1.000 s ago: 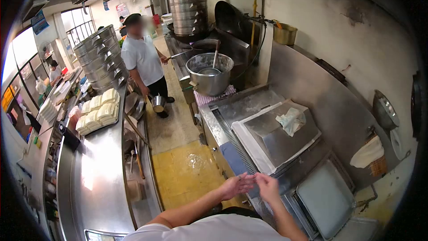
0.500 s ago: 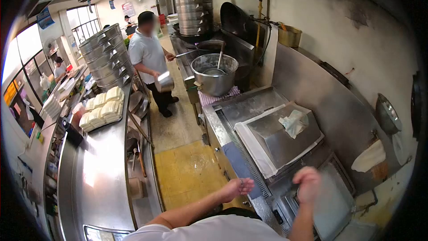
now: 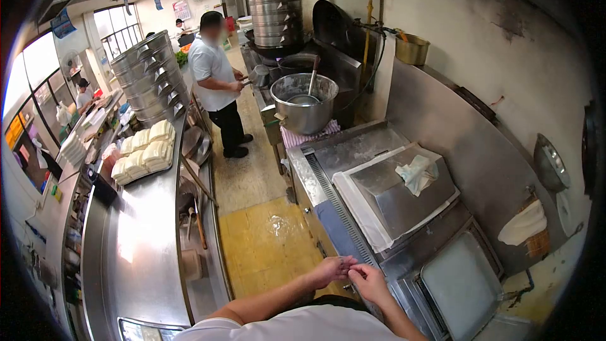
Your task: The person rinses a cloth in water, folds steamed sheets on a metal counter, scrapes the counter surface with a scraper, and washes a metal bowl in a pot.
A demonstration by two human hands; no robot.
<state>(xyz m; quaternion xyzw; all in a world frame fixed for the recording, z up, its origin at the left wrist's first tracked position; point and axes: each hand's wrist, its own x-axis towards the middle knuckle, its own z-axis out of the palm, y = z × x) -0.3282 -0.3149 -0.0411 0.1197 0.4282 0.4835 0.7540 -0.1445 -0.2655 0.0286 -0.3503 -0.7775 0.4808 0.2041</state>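
My left hand (image 3: 332,269) and my right hand (image 3: 369,279) meet in front of my body, above the front edge of the steel counter. The fingertips touch or nearly touch, with the fingers curled; whether anything small is between them cannot be made out. Just beyond them lies a blue cloth (image 3: 336,224) on the counter edge. Farther on, a steel cover (image 3: 404,186) rests over a white cloth and carries a crumpled cloth (image 3: 417,174) on top. To the right of my hands is a rectangular tray (image 3: 461,281).
A co-worker (image 3: 214,76) stands by the stove holding a pot. A large steel bowl (image 3: 303,117) with a ladle sits on a striped cloth. Stacked steamers (image 3: 276,16) stand behind. On the left counter (image 3: 142,240) are white folded pieces (image 3: 146,151) and more steamers (image 3: 148,76).
My hands parted, the right one swinging out over the tray, and have come back together. The co-worker has turned toward the stove and raised the pot.
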